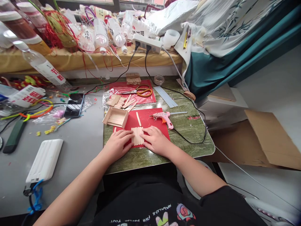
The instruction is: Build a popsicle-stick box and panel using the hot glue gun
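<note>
Flat sticks (137, 136) lie side by side on a red sheet (148, 118); our left hand (118, 143) and right hand (155, 140), apart, rest outstretched fingers against opposite edges. Beyond, we see a loose stick (138, 119), box (117, 117) and glue gun (167, 119).
</note>
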`<state>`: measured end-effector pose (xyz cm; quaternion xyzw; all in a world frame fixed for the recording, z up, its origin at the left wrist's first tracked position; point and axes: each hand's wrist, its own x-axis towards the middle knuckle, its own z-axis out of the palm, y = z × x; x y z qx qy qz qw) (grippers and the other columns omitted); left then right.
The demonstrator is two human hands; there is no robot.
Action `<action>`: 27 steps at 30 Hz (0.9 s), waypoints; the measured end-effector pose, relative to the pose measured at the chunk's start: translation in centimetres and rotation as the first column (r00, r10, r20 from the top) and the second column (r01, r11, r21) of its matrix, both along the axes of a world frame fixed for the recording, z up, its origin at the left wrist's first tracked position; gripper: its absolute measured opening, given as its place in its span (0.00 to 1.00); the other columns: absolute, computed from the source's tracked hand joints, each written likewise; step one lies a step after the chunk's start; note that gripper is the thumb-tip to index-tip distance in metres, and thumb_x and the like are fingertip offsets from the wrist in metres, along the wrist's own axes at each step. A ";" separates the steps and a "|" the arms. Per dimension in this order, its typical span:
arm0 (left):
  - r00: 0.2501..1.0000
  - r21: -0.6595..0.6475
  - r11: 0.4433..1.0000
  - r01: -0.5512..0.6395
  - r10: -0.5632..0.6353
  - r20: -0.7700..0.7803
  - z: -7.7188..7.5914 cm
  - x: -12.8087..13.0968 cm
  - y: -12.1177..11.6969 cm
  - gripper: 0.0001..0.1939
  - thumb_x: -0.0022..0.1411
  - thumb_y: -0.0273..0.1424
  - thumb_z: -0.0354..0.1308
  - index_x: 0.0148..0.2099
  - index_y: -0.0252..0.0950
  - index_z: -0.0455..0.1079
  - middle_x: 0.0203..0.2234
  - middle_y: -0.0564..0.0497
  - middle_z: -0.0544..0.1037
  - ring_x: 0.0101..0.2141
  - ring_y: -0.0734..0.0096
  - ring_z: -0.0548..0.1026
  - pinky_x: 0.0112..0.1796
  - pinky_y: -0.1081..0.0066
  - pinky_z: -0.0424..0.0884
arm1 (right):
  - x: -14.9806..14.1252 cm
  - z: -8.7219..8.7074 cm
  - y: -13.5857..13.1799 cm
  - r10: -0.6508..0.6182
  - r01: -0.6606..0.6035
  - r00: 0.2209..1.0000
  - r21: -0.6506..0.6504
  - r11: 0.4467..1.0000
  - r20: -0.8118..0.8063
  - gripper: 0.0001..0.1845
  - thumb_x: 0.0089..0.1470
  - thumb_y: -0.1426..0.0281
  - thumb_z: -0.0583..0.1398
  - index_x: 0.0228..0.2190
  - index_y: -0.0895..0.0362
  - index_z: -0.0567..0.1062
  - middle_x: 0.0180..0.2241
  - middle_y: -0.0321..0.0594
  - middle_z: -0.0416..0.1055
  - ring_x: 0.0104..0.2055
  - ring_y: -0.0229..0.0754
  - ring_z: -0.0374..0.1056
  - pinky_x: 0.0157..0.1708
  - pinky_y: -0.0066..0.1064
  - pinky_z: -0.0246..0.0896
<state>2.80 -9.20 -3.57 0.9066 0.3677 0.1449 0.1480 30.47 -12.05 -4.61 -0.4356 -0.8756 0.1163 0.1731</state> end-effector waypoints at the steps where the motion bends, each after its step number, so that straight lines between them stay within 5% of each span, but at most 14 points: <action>1: 1.000 0.006 1.000 -0.004 0.004 -0.003 0.1 0.0 -0.1 0.19 0.73 0.39 0.58 0.62 0.43 0.72 0.61 0.45 0.77 0.58 0.52 0.75 0.58 0.50 0.70 | 0.0 0.0 -0.1 -0.001 0.001 1.000 0.000 1.000 0.003 0.24 0.68 0.61 0.62 0.61 0.57 0.76 0.63 0.53 0.70 0.64 0.59 0.64 0.69 0.58 0.53; 13: 1.000 0.102 0.995 0.022 -0.024 0.019 -0.4 0.2 -0.9 0.18 0.72 0.37 0.58 0.61 0.41 0.73 0.61 0.43 0.77 0.57 0.51 0.76 0.56 0.51 0.73 | -0.1 0.2 -0.7 -0.016 0.017 1.000 0.041 0.999 -0.025 0.23 0.70 0.62 0.59 0.61 0.58 0.75 0.65 0.54 0.68 0.67 0.59 0.63 0.70 0.58 0.54; 21: 0.989 0.163 0.976 0.147 -0.147 -0.011 -1.2 0.0 -1.7 0.24 0.73 0.33 0.57 0.68 0.39 0.68 0.64 0.44 0.75 0.62 0.51 0.73 0.59 0.51 0.74 | -1.1 0.1 -1.4 0.137 -0.137 0.990 0.021 0.990 -0.012 0.29 0.71 0.61 0.59 0.66 0.61 0.69 0.68 0.53 0.67 0.70 0.56 0.61 0.71 0.55 0.56; 27: 0.988 0.154 0.977 0.149 -0.153 0.016 -1.3 0.1 -1.5 0.22 0.74 0.33 0.56 0.68 0.40 0.69 0.61 0.44 0.77 0.60 0.53 0.76 0.58 0.51 0.77 | -1.1 -0.6 -1.2 0.140 -0.139 0.989 0.043 0.989 -0.038 0.27 0.70 0.60 0.59 0.64 0.63 0.73 0.64 0.55 0.71 0.68 0.57 0.65 0.71 0.56 0.57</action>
